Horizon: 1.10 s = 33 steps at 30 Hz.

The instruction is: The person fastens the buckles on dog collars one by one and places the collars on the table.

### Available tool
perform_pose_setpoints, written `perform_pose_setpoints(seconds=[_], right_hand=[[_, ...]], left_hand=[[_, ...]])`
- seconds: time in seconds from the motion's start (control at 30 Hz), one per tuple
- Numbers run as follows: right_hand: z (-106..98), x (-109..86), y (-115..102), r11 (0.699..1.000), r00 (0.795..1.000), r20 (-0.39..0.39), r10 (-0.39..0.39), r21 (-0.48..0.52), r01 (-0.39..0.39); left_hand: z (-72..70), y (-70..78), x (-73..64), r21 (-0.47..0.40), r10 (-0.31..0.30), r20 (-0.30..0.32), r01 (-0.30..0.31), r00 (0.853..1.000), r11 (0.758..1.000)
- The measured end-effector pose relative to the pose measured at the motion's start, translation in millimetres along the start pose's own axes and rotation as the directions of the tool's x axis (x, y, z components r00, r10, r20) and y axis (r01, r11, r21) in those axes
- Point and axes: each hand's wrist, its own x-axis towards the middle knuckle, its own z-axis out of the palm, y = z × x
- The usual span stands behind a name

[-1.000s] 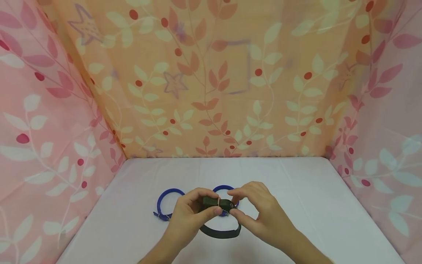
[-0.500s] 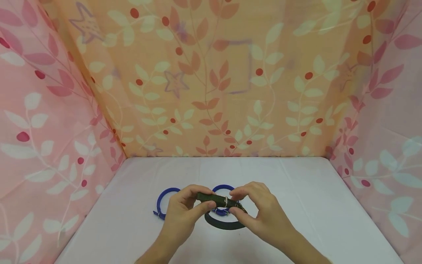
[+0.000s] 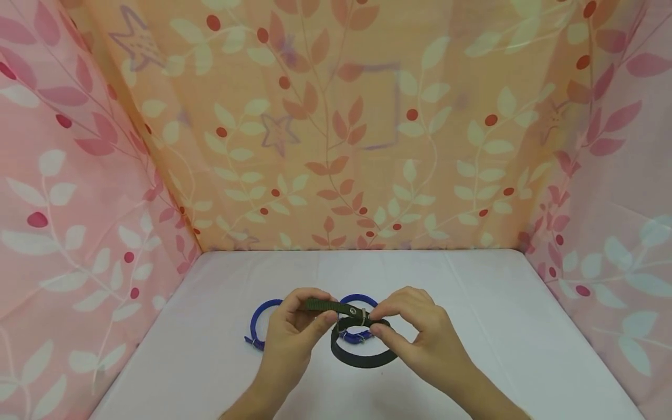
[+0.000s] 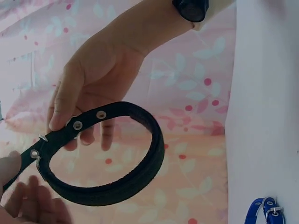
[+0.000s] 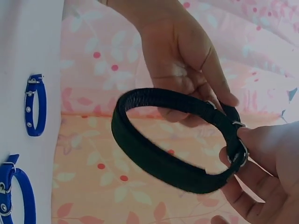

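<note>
A dark green pet collar point(image 3: 362, 360) with metal eyelets is looped and held above the table. My left hand point(image 3: 296, 329) pinches its strap tail point(image 3: 325, 305) between thumb and fingers. On the loop's other side, my right hand point(image 3: 422, 324) pinches the collar beside the metal fittings. In the right wrist view, the right thumb and fingers are at the buckle point(image 5: 240, 151). The left wrist view shows the round loop hanging between both hands, with eyelets point(image 4: 78, 125) along its upper strap.
Two blue collars lie on the white table point(image 3: 472, 350) behind the hands: one blue collar point(image 3: 254, 324) at left, partly covered by my left hand, and another blue collar point(image 3: 358, 298) in the middle. Floral curtains point(image 3: 336, 175) enclose the back and sides.
The green strap tail has lengthened out toward the left, and my left hand has shifted slightly left with it. The collar has turned so its loop and eyelets show more.
</note>
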Motion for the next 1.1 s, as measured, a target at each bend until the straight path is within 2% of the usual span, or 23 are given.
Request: perform_pose_setpoints(seconds=[0.13, 0.2, 0.27, 0.37, 0.47, 0.6, 0.73, 0.97, 1.1], right_hand=[[-1, -1.1, 0, 0.999, 0.999, -0.037, 0.037, 0.008, -0.036], [-2, -1.4, 0, 0.999, 0.998, -0.042, 0.051, 0.014, -0.050], [-3, -1.2, -1, 0.998, 0.998, -0.040, 0.054, 0.021, -0.053], [-3, -0.5, -1, 0.999, 0.999, -0.022, 0.025, 0.031, -0.024], [-2, 0.1, 0, 0.999, 0.999, 0.004, -0.031, 0.037, 0.031], [0, 0.8, 0, 0.995, 0.995, 0.025, -0.100, 0.030, 0.099], [0, 0.7, 0, 0.994, 0.993, 0.027, -0.113, 0.011, 0.112], [2, -0.6, -3, 0.996, 0.998, -0.019, -0.066, 0.055, 0.066], [5, -0.3, -4, 0.995, 0.995, -0.072, -0.076, 0.066, 0.080]], left_hand=[[3.0, -5.4, 0.0, 0.096, -0.106, 0.102, 0.096, 0.989, 0.991], [4.5, -7.0, -0.3, 0.150, -0.133, 0.117, 0.115, 0.984, 0.982], [6.1, -8.4, -0.8, 0.173, -0.126, 0.113, 0.105, 0.986, 0.979], [8.5, -9.9, -1.4, 0.158, -0.053, 0.102, 0.036, 0.993, 0.987], [10.1, -12.0, -2.6, 0.132, 0.047, 0.105, -0.061, 0.993, 0.989], [11.2, -14.1, -4.9, 0.123, 0.160, 0.119, -0.174, 0.980, 0.977], [12.2, -14.7, -5.7, 0.119, 0.245, 0.140, -0.262, 0.959, 0.958], [13.9, -19.3, -4.2, 0.180, 0.296, 0.208, -0.334, 0.932, 0.925], [15.6, -20.8, -5.8, 0.242, 0.272, 0.233, -0.327, 0.934, 0.913]])
